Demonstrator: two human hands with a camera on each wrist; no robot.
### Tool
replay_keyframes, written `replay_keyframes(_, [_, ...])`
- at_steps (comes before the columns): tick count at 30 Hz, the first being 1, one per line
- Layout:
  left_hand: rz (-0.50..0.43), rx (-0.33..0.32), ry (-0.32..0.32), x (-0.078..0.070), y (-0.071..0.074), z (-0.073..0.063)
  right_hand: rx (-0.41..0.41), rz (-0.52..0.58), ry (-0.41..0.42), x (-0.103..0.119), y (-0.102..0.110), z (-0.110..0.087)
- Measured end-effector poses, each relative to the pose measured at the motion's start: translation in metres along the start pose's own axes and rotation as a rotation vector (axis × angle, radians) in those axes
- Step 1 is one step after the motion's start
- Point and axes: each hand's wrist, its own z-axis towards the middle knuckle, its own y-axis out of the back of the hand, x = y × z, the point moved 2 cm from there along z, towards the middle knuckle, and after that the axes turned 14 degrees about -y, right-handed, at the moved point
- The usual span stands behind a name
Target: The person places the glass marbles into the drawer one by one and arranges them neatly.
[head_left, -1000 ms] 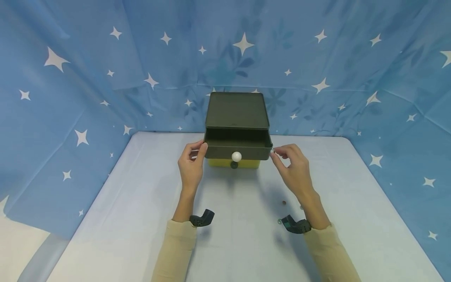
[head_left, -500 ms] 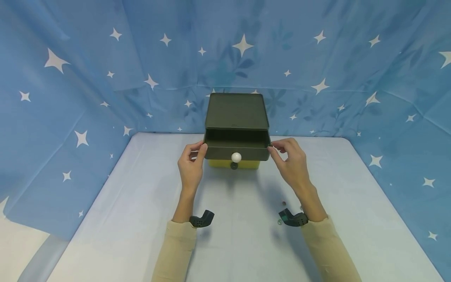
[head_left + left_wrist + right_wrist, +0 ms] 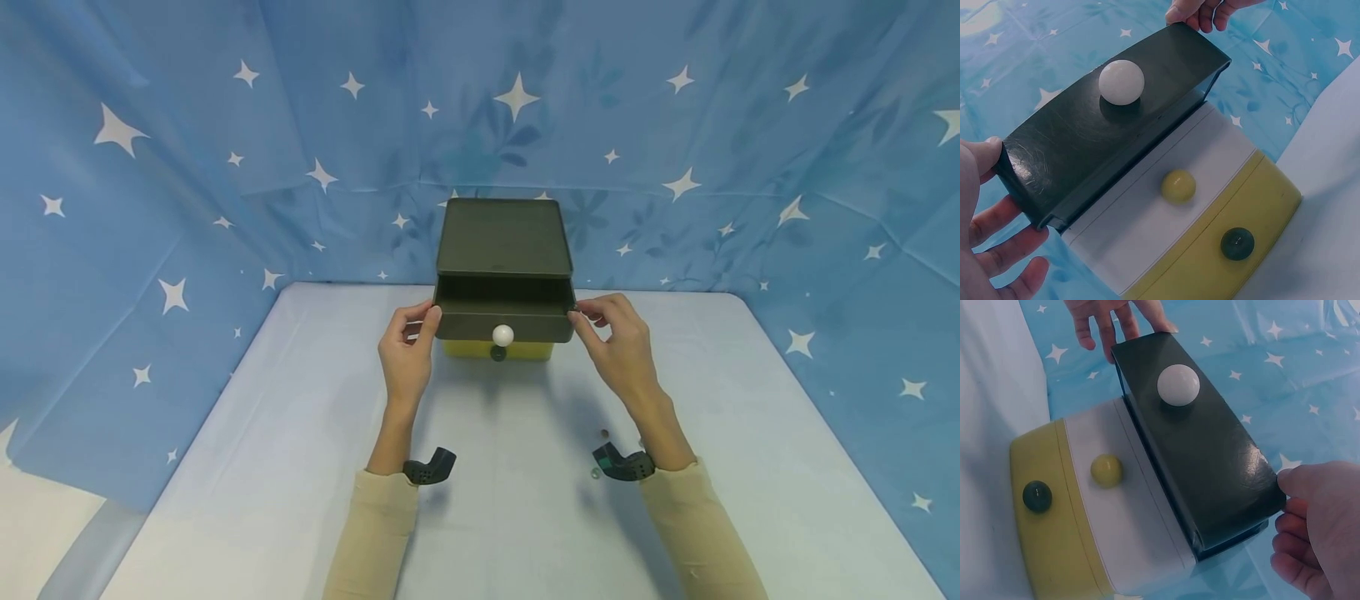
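A small chest of drawers [image 3: 504, 237] stands at the back of the table, its dark green top drawer [image 3: 465, 327] pulled out. A round white knob [image 3: 502, 335] sits on that drawer's front. My left hand [image 3: 406, 354] holds the drawer's left front corner, thumb at the front edge and fingers along the side. At the right front corner, my right hand [image 3: 622, 350] pinches the drawer between thumb and fingers. Below, the left wrist view shows a white drawer [image 3: 1122, 206] with a yellow knob [image 3: 1179, 186], and a yellow drawer [image 3: 1204, 250] with a dark green knob [image 3: 1237, 244], both pushed in.
On the white tabletop [image 3: 487, 517], near my right wrist, lie a tiny reddish-brown piece [image 3: 604, 433] and a small clear greenish piece [image 3: 596, 472]. Behind the chest hangs a blue curtain [image 3: 360, 133] with white stars.
My right hand has shifted slightly left, onto the drawer's right front corner. A small whitish spot by its fingertips no longer shows. The left hand and the drawer look nearly the same.
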Motion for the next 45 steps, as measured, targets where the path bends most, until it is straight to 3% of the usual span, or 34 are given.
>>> replay_keyframes(35, [-0.002, 0.004, 0.0, 0.001, 0.001, 0.001, 0.018, -0.033, -0.017, 0.001, 0.001, 0.002])
replay_keyframes(42, [0.0, -0.003, -0.002, 0.032, -0.001, 0.0, 0.026, -0.039, -0.025, 0.002, 0.003, 0.0])
replay_keyframes(45, [0.003, -0.005, -0.016, 0.035, 0.0, 0.0, 0.024, -0.04, -0.018, 0.001, 0.005, -0.001])
